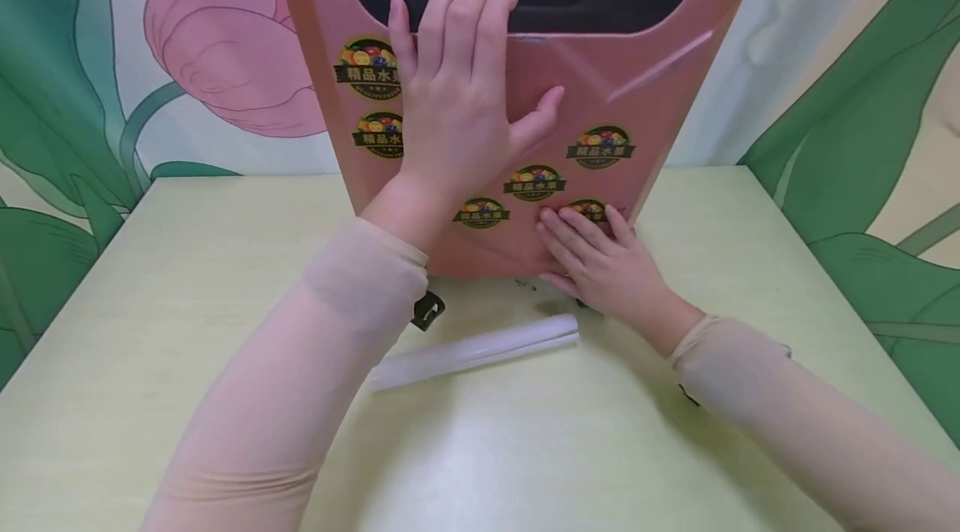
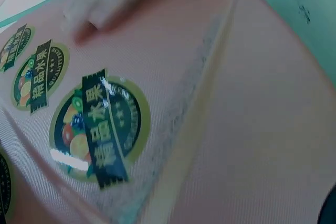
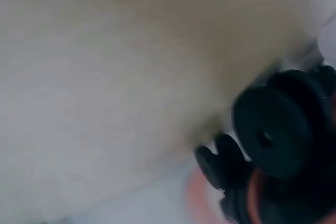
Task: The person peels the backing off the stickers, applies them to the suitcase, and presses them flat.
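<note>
A pink suitcase [image 1: 540, 123] stands upright on the table, its black recessed handle panel [image 1: 645, 11] at the top. Round fruit stickers [image 1: 600, 147] dot its face; one of them [image 2: 100, 129] looms large in the left wrist view. My left hand [image 1: 457, 98] lies against the upper part, fingers extended up over the edge of the black panel and thumb out to the side. Low on the right, my right hand [image 1: 600, 257] presses with straight fingers on a sticker, partly covering it. Black wheels [image 3: 273, 124] fill the right wrist view's lower right.
A rolled white sheet [image 1: 480, 351] lies on the pale table [image 1: 225, 265] in front of the suitcase. Under the suitcase's left side a black wheel [image 1: 428, 311] shows. Behind stands a wall [image 1: 232, 57] with painted leaves and flowers.
</note>
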The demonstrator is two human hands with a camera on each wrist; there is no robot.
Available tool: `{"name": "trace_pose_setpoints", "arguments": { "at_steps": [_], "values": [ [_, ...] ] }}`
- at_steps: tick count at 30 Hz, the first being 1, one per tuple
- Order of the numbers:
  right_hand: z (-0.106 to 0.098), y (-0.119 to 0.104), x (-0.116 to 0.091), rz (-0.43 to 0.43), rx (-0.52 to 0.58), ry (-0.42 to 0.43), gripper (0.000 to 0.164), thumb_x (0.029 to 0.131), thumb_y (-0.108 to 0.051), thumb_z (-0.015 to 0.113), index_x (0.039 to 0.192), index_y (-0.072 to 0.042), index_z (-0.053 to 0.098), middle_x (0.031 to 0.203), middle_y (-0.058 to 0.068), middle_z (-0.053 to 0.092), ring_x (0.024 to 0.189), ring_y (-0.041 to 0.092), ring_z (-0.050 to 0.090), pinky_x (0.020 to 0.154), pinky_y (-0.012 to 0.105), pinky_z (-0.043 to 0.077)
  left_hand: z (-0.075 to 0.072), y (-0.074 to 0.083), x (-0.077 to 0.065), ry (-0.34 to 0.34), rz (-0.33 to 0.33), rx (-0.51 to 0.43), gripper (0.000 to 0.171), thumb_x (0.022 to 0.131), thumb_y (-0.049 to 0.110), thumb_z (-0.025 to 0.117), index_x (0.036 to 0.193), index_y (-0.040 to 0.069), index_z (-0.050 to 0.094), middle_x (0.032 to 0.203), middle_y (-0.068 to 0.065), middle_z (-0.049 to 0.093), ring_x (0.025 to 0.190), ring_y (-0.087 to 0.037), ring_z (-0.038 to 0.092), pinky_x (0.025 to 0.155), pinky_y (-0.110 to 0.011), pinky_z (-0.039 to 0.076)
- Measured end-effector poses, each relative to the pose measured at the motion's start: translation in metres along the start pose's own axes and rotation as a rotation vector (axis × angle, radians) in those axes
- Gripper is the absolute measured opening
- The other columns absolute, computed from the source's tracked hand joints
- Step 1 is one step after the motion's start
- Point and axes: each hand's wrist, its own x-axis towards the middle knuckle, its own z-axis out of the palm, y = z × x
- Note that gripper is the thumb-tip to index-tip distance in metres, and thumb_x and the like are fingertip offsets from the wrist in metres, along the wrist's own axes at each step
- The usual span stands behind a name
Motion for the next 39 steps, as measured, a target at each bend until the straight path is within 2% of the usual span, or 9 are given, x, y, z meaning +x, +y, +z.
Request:
{"name": "trace_pose_setpoints", "arguments": {
  "at_steps": [3, 10, 18, 20, 24, 27, 33, 36, 39],
  "values": [
    [0.004, 0.001, 0.002, -0.036, -0.023, -0.004, 0.064, 0.096, -0.050, 0.038, 0.148, -0.015, 0.026, 0.154, -0.005, 0.017, 0.140, 0.010, 0.013, 0.110, 0.044, 0.017, 0.001, -0.001, 0.000, 0.016, -0.005, -0.001, 0.064, 0.090, 0.054, 0.042, 0.126, 0.001, 0.047, 0.127, -0.015, 0.047, 0.129, -0.029, 0.031, 0.109, -0.050, 0.002],
    [-0.002, 0.025, -0.010, -0.029, -0.072, -0.001, 0.060, 0.097, -0.050, 0.035, 0.148, -0.020, 0.027, 0.152, -0.009, 0.022, 0.138, 0.007, 0.018, 0.109, 0.042, 0.018, 0.003, -0.002, 0.002, 0.040, -0.023, 0.006, 0.063, 0.090, 0.056, 0.043, 0.124, 0.003, 0.049, 0.125, -0.013, 0.049, 0.127, -0.027, 0.033, 0.109, -0.049, 0.005],
    [-0.007, 0.025, -0.025, 0.105, -0.056, 0.046, 0.067, 0.096, -0.055, 0.032, 0.150, -0.018, 0.018, 0.155, -0.007, 0.013, 0.140, 0.009, 0.013, 0.111, 0.039, 0.008, 0.006, 0.003, 0.003, 0.037, -0.033, -0.005, 0.066, 0.089, 0.059, 0.043, 0.124, 0.003, 0.050, 0.125, -0.013, 0.050, 0.127, -0.027, 0.033, 0.109, -0.049, 0.005],
    [-0.007, 0.018, -0.024, 0.086, -0.027, 0.042, 0.068, 0.096, -0.054, 0.031, 0.150, -0.015, 0.019, 0.155, -0.004, 0.013, 0.140, 0.011, 0.012, 0.112, 0.040, 0.007, 0.006, 0.003, 0.002, 0.040, -0.040, 0.001, 0.066, 0.089, 0.059, 0.043, 0.123, 0.003, 0.050, 0.125, -0.013, 0.050, 0.127, -0.027, 0.033, 0.109, -0.049, 0.005],
    [-0.002, 0.000, -0.008, -0.034, 0.056, -0.020, 0.066, 0.096, -0.052, 0.037, 0.147, -0.012, 0.027, 0.154, -0.001, 0.016, 0.140, 0.015, 0.013, 0.111, 0.044, 0.011, 0.006, -0.001, 0.001, 0.045, -0.046, 0.009, 0.067, 0.089, 0.059, 0.043, 0.124, 0.003, 0.049, 0.126, -0.013, 0.049, 0.127, -0.027, 0.033, 0.109, -0.049, 0.004],
    [0.002, 0.000, 0.002, -0.087, 0.069, -0.078, 0.062, 0.097, -0.047, 0.038, 0.148, -0.014, 0.027, 0.154, -0.003, 0.015, 0.140, 0.013, 0.013, 0.110, 0.045, 0.016, 0.005, -0.004, 0.002, 0.046, -0.039, 0.001, 0.067, 0.089, 0.059, 0.044, 0.124, 0.003, 0.049, 0.127, -0.013, 0.049, 0.127, -0.027, 0.033, 0.109, -0.049, 0.004],
    [0.000, 0.022, -0.005, -0.032, -0.019, -0.023, 0.059, 0.098, -0.048, 0.032, 0.149, -0.019, 0.023, 0.154, -0.009, 0.015, 0.139, 0.008, 0.014, 0.107, 0.044, 0.020, 0.007, -0.005, 0.001, 0.073, -0.027, -0.020, 0.065, 0.088, 0.059, 0.047, 0.121, 0.003, 0.051, 0.123, -0.013, 0.051, 0.125, -0.026, 0.036, 0.109, -0.048, 0.005],
    [-0.002, 0.019, -0.007, 0.020, -0.013, 0.007, 0.067, 0.095, -0.055, 0.033, 0.149, -0.015, 0.023, 0.155, -0.004, 0.014, 0.140, 0.012, 0.013, 0.110, 0.044, 0.012, 0.008, -0.005, 0.001, 0.091, -0.027, -0.024, 0.065, 0.087, 0.059, 0.049, 0.120, 0.003, 0.052, 0.122, -0.012, 0.052, 0.124, -0.026, 0.036, 0.109, -0.048, 0.006],
    [0.001, 0.010, 0.001, -0.012, 0.030, -0.007, 0.072, 0.093, -0.057, 0.036, 0.149, -0.012, 0.024, 0.155, -0.002, 0.013, 0.141, 0.015, 0.011, 0.111, 0.044, 0.008, 0.008, -0.005, 0.004, 0.097, -0.035, -0.026, 0.066, 0.086, 0.060, 0.049, 0.120, 0.003, 0.052, 0.123, -0.012, 0.052, 0.125, -0.026, 0.036, 0.110, -0.048, 0.005]
  ]
}}
